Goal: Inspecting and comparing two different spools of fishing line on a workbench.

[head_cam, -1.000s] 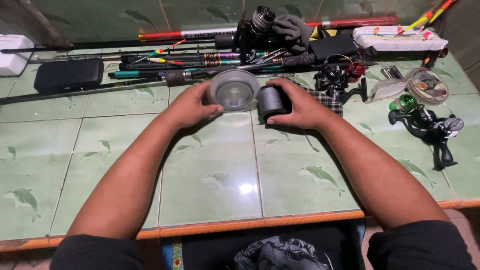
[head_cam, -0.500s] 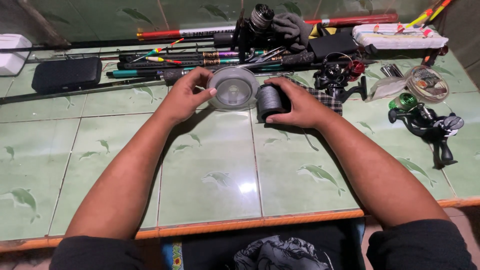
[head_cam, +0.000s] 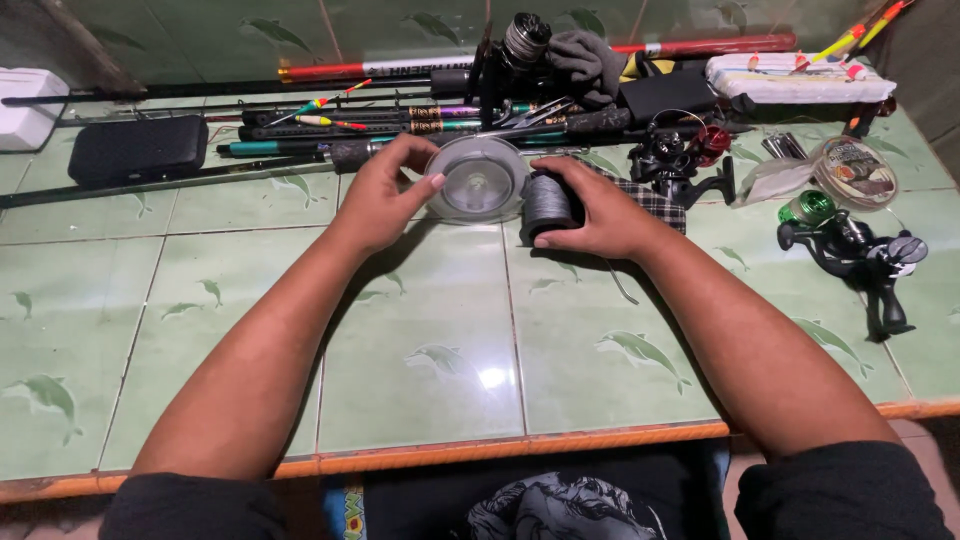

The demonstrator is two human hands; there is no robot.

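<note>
A green tiled floor with dolphin patterns (head_cam: 420, 350) spreads out beneath both forearms. Beyond the fingertips, a bundle of long fishing rods in black, red and multicoloured wraps (head_cam: 400, 120) lies across the tiles from left to right. Well out past the left knuckles sits a flat black rectangular case (head_cam: 138, 148), and farther still a white box (head_cam: 28, 105) at the edge. Beyond the right fingertips lies a long white tackle tray holding bright floats (head_cam: 795, 78), with a grey knitted glove (head_cam: 588, 62) just beside a black spinning reel (head_cam: 520, 45) among the rods. Well apart to the outer side of the right wrist lies a black fishing reel with a green spool (head_cam: 850, 250), and above it a round flat spool of line in clear packaging (head_cam: 853, 170). A dark red-and-black reel (head_cam: 690, 155) sits just beyond the right knuckles.

The left hand (head_cam: 385, 195) curls its fingers over the rim of a round clear plastic line spool (head_cam: 478, 180), thumb at the near edge, holding it upright on edge. The right hand (head_cam: 600, 205) wraps around a small dark grey spool of braided line (head_cam: 548, 205), fingers closed over its top and thumb underneath. The two spools stand just beside each other, between the hands, their edges nearly touching.
</note>
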